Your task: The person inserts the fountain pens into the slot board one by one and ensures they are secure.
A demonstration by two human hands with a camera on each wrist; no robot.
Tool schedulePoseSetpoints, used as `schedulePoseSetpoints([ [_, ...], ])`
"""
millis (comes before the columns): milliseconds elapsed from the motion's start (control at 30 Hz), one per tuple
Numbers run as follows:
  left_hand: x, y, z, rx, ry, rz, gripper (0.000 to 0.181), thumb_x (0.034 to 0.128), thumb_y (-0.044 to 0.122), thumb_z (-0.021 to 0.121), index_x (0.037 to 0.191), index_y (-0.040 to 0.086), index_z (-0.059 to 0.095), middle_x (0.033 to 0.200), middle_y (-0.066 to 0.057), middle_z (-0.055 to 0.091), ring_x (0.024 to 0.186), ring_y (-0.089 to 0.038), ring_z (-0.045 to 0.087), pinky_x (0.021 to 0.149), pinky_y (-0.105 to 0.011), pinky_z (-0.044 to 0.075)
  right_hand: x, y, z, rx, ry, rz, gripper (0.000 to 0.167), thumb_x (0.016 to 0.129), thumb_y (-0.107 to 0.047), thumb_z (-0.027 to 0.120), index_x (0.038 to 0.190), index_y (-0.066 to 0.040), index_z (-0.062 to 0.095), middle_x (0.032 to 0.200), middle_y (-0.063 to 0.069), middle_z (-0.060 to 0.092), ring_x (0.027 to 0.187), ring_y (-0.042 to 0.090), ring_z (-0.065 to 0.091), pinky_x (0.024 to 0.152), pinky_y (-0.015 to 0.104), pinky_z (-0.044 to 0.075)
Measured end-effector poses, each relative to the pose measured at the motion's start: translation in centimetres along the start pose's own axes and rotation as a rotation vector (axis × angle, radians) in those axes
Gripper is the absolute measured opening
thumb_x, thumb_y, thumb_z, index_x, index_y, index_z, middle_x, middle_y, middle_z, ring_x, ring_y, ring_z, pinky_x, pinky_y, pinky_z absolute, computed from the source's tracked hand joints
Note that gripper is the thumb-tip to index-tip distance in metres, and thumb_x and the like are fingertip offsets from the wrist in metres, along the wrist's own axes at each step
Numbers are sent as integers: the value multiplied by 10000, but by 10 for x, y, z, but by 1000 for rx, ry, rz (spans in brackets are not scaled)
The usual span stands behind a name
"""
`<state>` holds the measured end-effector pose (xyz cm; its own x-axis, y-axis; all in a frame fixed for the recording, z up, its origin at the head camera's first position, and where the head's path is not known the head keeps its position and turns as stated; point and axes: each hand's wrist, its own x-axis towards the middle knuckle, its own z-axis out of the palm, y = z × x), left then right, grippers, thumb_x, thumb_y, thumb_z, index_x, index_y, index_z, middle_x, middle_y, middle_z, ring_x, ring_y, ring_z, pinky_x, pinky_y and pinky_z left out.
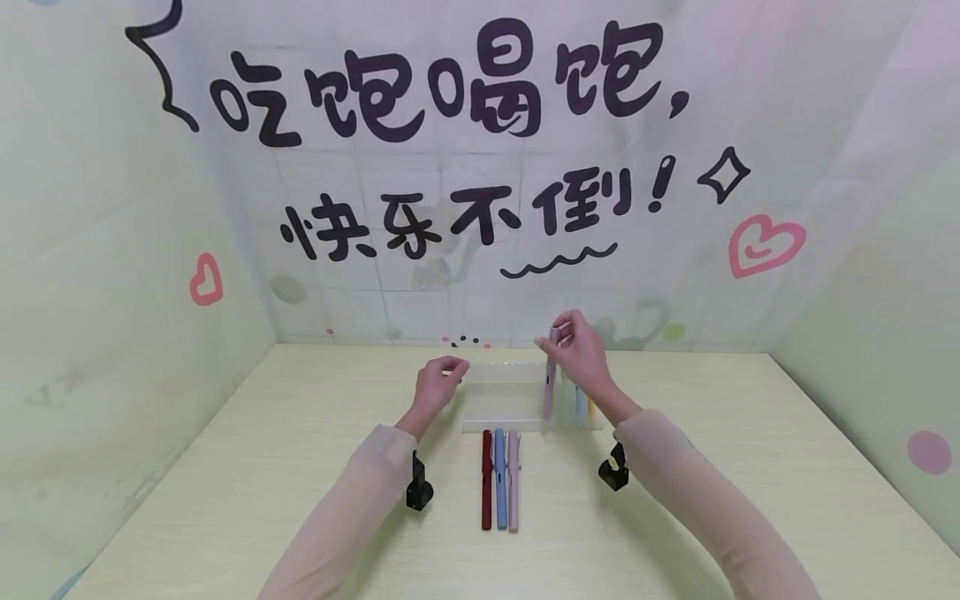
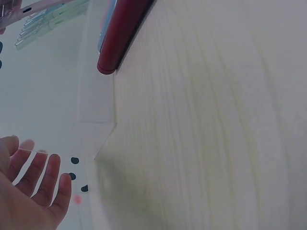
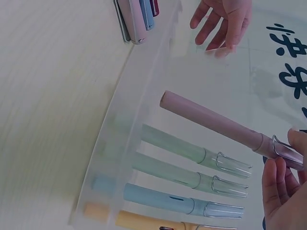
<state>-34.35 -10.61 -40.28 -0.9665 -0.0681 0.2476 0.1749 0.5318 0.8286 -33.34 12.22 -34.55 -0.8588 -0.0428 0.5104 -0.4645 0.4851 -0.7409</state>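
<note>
My right hand (image 1: pixel 583 354) pinches a lilac pen (image 3: pixel 211 120) by its clipped cap. The pen hangs over a clear pen stand (image 1: pixel 501 402), its barrel end pointing down toward the front ledge. My left hand (image 1: pixel 437 387) pinches the stand's upper left corner between thumb and fingers. In the right wrist view, two pale green pens (image 3: pixel 175 143), a light blue pen (image 3: pixel 158 197) and a yellow-orange pen (image 3: pixel 148 220) lie side by side in the stand. Before it, a dark red pen (image 1: pixel 487 483), a blue pen (image 1: pixel 501 483) and a pink pen (image 1: pixel 513 483) lie on the table.
The pale wood-patterned table (image 1: pixel 300 500) reaches back to a printed wall cloth (image 1: pixel 450 308) just behind the stand. Side cloths flank the table left and right. Each sleeve carries a small black camera mount (image 1: pixel 419 492) at the wrist.
</note>
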Motion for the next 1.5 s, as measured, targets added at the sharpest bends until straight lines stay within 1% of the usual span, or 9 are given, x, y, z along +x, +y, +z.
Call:
schedulePoseSetpoints([
  [233,0,0,0,-4,-1,-7,261,877,237,555,989,16,640,915,-92,622,761,-205,606,705,-329,478,3,1,5,-8,50,-19,315,759,-135,699,929,-25,457,763,93,555,634,189,512,550,268,440],
  [467,1,-1,0,-3,0,-6,254,878,228,555,992,17,640,909,-87,624,761,-205,607,712,-337,474,5,9,12,-29,86,-48,321,758,-148,702,927,-19,461,745,90,564,618,187,513,543,265,433],
  [600,1,-1,0,0,-5,-3,264,881,233,550,1001,14,637,917,-90,623,765,-206,607,708,-334,476,6,11,15,-37,106,-47,320,754,-148,706,919,-22,463,742,89,566,615,188,514,551,274,432],
  [900,1,0,0,-3,-4,-1,251,879,221,552,988,13,641,914,-90,622,774,-207,607,682,-311,485,4,12,20,-65,85,-33,313,761,-167,699,925,-27,473,758,91,577,644,189,539,562,288,456],
  [1033,1,0,0,-8,-6,0,251,880,219,551,990,13,641,911,-87,620,775,-208,607,683,-312,484,1,12,22,-87,74,-30,309,758,-172,702,922,-36,478,754,80,578,641,182,544,558,289,448],
  [1133,0,1,-1,-12,-8,6,251,882,214,547,990,6,639,907,-88,619,774,-210,606,677,-314,486,-1,13,23,-98,64,-34,307,761,-170,700,923,-33,479,751,80,580,636,180,544,550,285,446],
  [1500,1,1,0,-6,-3,-3,260,881,229,551,998,13,637,927,-93,618,772,-209,607,692,-319,482,-4,12,26,-140,26,-55,308,761,-178,700,921,-45,472,724,59,577,606,160,524,515,265,429],
])
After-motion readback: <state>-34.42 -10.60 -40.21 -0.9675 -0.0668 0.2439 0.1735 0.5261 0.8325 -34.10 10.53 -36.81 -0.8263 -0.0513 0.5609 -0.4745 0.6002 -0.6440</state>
